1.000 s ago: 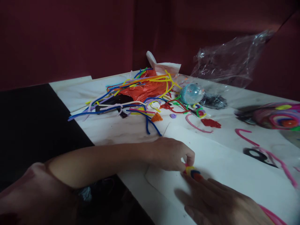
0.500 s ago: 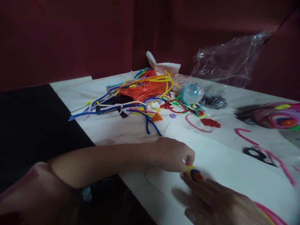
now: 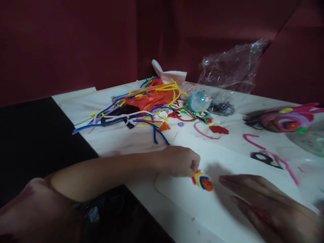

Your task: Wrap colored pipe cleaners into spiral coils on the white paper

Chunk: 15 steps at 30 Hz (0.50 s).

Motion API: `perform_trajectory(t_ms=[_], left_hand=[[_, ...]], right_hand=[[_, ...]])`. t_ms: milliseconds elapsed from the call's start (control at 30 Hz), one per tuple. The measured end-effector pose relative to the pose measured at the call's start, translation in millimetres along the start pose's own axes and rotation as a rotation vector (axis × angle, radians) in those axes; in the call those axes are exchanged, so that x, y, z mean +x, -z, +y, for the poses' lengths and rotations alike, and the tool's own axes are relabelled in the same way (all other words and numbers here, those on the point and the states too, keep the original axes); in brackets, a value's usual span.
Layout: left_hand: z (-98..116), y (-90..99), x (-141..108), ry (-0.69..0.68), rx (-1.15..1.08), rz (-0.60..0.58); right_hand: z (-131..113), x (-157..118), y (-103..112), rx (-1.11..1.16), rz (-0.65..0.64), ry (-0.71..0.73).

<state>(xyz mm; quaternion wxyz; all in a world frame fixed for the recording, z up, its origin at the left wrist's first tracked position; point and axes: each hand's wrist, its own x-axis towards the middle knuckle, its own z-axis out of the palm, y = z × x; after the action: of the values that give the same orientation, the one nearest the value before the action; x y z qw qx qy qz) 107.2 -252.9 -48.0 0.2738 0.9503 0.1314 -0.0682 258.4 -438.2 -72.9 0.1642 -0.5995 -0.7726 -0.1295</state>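
My left hand [image 3: 181, 161] is closed, its thumb and fingers pinching the edge of a small coiled pipe-cleaner piece [image 3: 203, 181]. The coil has an orange centre with blue, pale, yellow and pink bands around it. It is held low over a white sheet of paper [image 3: 184, 199]. To the right, my right hand [image 3: 268, 206] stays apart from the coil, with its fingers stretched out and nothing seen in them. Its palm side is partly hidden.
Loose pipe cleaners [image 3: 113, 118] lie around an orange plastic bag [image 3: 154, 96]. Behind the paper sit a clear-blue ball [image 3: 198, 101], a crumpled clear bag [image 3: 230, 65] and a red scrap [image 3: 219, 129]. A colourful coiled figure [image 3: 286, 119] and a black ring-shaped piece [image 3: 264, 158] lie right.
My right hand has moved away from the coil to the right, leaving it in my left hand alone. The whole view has shifted slightly.
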Motion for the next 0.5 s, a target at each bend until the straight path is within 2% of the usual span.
perform_trajectory(t_ms=[100, 200, 500], left_hand=[[0, -1.8, 1, 0.004, 0.005, 0.004], [-1, -3.9, 2, 0.013, 0.008, 0.020], [-2, -8.5, -5, 0.058, -0.011, 0.074]], right_hand=[[-12, 21, -2, -0.012, 0.052, 0.077], [-15, 35, -9, -0.011, 0.000, 0.073], [-8, 37, -22, 0.047, -0.072, 0.038]])
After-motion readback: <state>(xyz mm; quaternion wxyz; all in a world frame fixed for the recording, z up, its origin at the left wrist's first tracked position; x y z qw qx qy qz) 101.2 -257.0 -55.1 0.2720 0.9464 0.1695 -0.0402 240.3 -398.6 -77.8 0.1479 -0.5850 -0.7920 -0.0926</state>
